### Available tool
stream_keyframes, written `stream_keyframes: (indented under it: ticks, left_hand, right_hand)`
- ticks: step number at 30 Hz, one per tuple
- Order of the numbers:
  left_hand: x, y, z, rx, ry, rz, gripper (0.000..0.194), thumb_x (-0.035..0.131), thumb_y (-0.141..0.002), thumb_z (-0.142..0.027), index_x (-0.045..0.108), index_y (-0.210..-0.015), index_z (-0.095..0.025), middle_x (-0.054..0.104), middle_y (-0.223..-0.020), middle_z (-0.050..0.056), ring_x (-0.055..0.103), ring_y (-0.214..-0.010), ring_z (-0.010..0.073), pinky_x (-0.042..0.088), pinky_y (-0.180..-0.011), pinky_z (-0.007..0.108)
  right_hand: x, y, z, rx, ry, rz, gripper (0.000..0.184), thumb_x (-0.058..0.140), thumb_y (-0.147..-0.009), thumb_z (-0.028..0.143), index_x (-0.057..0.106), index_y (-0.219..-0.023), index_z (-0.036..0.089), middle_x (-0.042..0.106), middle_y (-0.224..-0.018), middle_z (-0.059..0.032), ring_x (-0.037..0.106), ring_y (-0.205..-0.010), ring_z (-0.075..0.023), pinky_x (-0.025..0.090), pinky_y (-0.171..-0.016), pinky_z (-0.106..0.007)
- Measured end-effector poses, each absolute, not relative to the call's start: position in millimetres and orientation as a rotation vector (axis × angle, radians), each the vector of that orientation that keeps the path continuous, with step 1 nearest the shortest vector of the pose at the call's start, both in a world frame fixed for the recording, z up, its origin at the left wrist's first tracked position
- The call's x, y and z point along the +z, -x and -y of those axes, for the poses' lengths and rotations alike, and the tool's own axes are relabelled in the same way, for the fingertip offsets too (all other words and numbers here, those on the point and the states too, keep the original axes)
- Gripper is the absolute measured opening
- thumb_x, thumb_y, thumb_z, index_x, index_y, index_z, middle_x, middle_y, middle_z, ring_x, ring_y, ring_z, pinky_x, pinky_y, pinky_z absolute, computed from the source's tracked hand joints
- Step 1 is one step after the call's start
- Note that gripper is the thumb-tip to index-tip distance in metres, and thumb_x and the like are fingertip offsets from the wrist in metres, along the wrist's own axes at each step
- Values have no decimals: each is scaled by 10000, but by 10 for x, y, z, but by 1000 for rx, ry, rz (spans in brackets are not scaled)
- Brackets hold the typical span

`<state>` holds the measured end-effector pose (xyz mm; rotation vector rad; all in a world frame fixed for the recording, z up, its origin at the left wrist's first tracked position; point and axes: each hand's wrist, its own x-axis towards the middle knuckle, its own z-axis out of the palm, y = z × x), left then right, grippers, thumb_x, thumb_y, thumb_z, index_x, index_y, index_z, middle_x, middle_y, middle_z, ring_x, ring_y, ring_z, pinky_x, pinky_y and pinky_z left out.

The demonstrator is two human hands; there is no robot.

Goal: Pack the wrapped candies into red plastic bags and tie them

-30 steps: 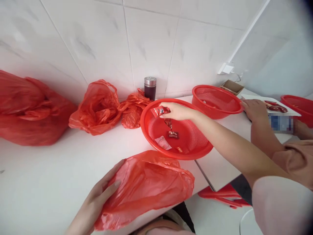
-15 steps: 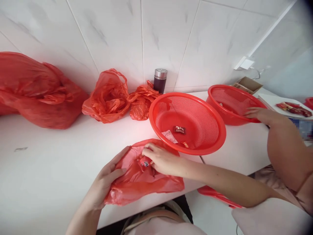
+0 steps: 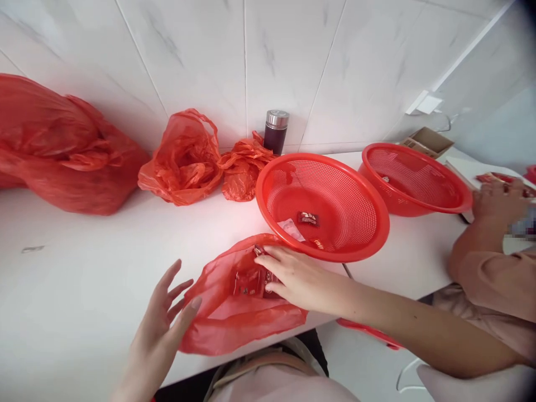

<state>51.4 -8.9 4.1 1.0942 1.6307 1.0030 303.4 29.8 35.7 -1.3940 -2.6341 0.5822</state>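
A red plastic bag (image 3: 247,329) lies with its mouth spread near the table's front edge. Inside it sit several small wrapped packets, among them a red packet (image 3: 247,283) and a dark red one (image 3: 270,283). My right hand (image 3: 295,276) reaches over these packets with fingers stretched out; its fingertips seem to touch them. Just left of the bag, my left hand (image 3: 161,324) is open, fingers apart, holding nothing. Behind the bag stands a red perforated basket (image 3: 382,231). It contains a dark wrapped packet (image 3: 308,218), a pink paper note (image 3: 291,229) and a red packet partly hidden by the rim.
Red bags, a full one (image 3: 79,162), an open one (image 3: 180,173) and a crumpled one (image 3: 243,176), line the wall beside a dark flask (image 3: 275,133). At right are a second red basket (image 3: 439,209), a cardboard box (image 3: 431,142) and a co-worker's hand (image 3: 498,204).
My left hand has let go of the bag and moved left. My right hand has opened and released the red packet inside the bag. The co-worker's hand has left the second basket, moving right.
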Motion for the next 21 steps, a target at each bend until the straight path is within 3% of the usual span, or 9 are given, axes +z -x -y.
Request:
stream_keyframes:
  ticks: [4, 7, 10, 13, 15, 18, 19, 21]
  left_hand:
    - [-65, -375, 262, 916, -985, -1622, 636, 641, -772, -552, 466, -1356, -371, 467, -1466, 24, 549, -1218, 275, 544, -874, 318]
    - [-120, -326, 346, 772, -1003, -1534, 553, 692, -741, -521, 583, -1232, -291, 615, -1308, 60, 595, -1154, 278, 540, -866, 302]
    - [-135, -313, 330, 736, -1044, -1450, 430, 707, -738, -498, 675, -1095, -261, 698, -1162, 52, 624, -1090, 274, 537, -834, 269]
    - [-135, -290, 245, 836, -1010, -1403, 394, 707, -753, -472, 683, -1098, -285, 693, -1180, 24, 606, -1117, 245, 520, -842, 214]
    - [-136, -278, 189, 930, -914, -1339, 378, 706, -763, -449, 672, -1113, -311, 679, -1209, 2, 587, -1148, 228, 519, -849, 199]
    - [-141, -297, 136, 1022, -718, -1252, 345, 716, -752, -434, 676, -1077, -325, 687, -1192, -9, 596, -1135, 246, 561, -795, 236]
    - [-145, -311, 126, 1026, -669, -1243, 355, 727, -737, -436, 678, -1069, -322, 692, -1181, -5, 606, -1121, 261, 575, -770, 254]
    - [-157, -341, 113, 1018, -634, -1262, 393, 745, -709, -453, 681, -1071, -313, 702, -1160, 5, 622, -1098, 282, 591, -735, 270]
  right_hand:
    - [337, -3149, -138, 594, 1527, 2669, 339, 585, -867, 183, 585, -1206, 180, 658, -1109, -104, 630, -982, -260, 484, -831, -388]
    - [419, -3189, 12, 667, 1564, 2686, 269, 637, -820, 172, 637, -1088, 192, 697, -953, -62, 646, -882, -236, 473, -767, -347]
    - [627, -3260, -1, 782, 1518, 2596, 141, 612, -866, 255, 666, -995, 243, 706, -885, -10, 648, -826, -183, 461, -739, -295]
    - [816, -3429, -306, 637, 1624, 2341, 227, 505, -938, 362, 631, -1113, 291, 701, -994, -7, 646, -862, -158, 458, -757, -275]
    - [834, -3581, -609, 423, 1796, 2268, 417, 527, -909, 435, 514, -1308, 311, 642, -1176, -59, 625, -986, -213, 455, -808, -321]
    - [681, -3759, -1001, 529, 2082, 2437, 811, 644, -781, 538, 272, -1483, 376, 335, -1490, -141, 604, -1033, -297, 462, -772, -362]
    - [602, -3787, -1089, 636, 2099, 2518, 829, 642, -773, 551, 250, -1487, 398, 256, -1526, -142, 603, -1029, -304, 462, -752, -358]
    - [443, -3798, -1201, 739, 2023, 2657, 706, 588, -817, 542, 316, -1457, 417, 267, -1509, -128, 586, -1039, -307, 450, -743, -352]
